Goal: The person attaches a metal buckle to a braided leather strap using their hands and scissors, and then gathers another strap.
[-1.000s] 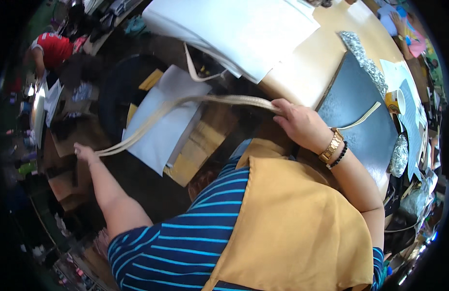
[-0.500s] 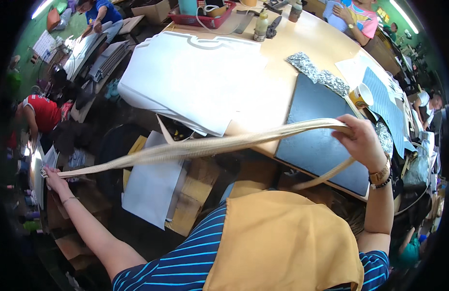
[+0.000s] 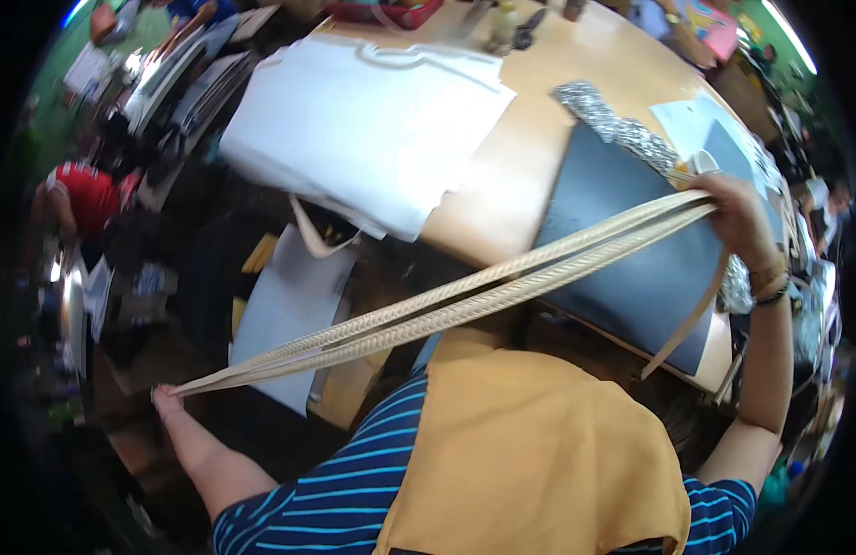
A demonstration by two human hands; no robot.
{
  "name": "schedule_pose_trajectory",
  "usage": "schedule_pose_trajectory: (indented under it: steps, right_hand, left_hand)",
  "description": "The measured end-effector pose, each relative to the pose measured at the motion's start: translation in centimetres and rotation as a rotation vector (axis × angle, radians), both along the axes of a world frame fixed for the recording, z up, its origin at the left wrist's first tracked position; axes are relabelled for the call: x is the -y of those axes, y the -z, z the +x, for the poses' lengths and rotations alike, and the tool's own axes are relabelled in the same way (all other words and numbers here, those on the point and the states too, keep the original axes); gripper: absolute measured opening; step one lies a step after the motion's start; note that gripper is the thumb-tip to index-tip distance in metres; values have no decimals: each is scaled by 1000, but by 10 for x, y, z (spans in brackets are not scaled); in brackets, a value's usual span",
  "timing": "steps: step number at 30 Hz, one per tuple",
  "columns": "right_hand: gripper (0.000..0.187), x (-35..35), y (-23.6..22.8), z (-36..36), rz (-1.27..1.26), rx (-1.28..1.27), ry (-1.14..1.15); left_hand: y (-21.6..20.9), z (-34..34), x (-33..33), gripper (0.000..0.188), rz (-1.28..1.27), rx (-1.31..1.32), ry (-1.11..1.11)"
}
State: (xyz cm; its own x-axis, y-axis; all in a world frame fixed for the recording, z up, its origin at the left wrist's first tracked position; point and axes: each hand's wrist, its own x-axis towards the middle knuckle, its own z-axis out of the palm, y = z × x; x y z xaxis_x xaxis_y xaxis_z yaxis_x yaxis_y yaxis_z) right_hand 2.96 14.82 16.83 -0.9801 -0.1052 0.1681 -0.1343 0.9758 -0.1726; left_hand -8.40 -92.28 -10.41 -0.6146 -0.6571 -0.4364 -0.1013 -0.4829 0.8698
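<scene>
Several long cream braided straps (image 3: pixel 502 298) stretch taut across the front of me, slanting from low on the left up to the right. Closed round their left ends is my left hand (image 3: pixel 169 404), out over the floor side. My right hand (image 3: pixel 744 217) grips the other ends above the right part of a dark mat (image 3: pixel 613 199). From that hand a loose strap end (image 3: pixel 691 319) dangles past the table edge. The straps run side by side with a narrow gap between them.
White sheets (image 3: pixel 363 129) are stacked at the table's left edge. Silver patterned strips (image 3: pixel 622 129) and a cup (image 3: pixel 702 164) lie beyond the mat. A bottle (image 3: pixel 504 28) and a red basket (image 3: pixel 391 13) stand farther back. Other people work around, including one in red (image 3: pixel 84 199).
My left hand has come inward and down, while my right hand has moved right and up. The straps now slope more steeply and look tauter, with gaps showing between them.
</scene>
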Motion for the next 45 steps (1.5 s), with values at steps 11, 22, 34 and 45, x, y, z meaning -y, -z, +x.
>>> schedule_pose_trajectory:
  steps: [11,22,34,45]
  right_hand:
    - [24,109,-31,-90,10,37,-389]
    - [45,337,111,-144,-63,-6,-584]
    - [39,239,20,-168,-230,287,-385]
    - [32,175,41,-85,-747,749,-170]
  left_hand:
    - [7,87,26,22,-488,380,-564]
    - [-1,59,-88,118,-1439,907,-321]
    - [78,50,-421,79,-1369,20,1036]
    - [21,102,-194,16,-1352,66,535]
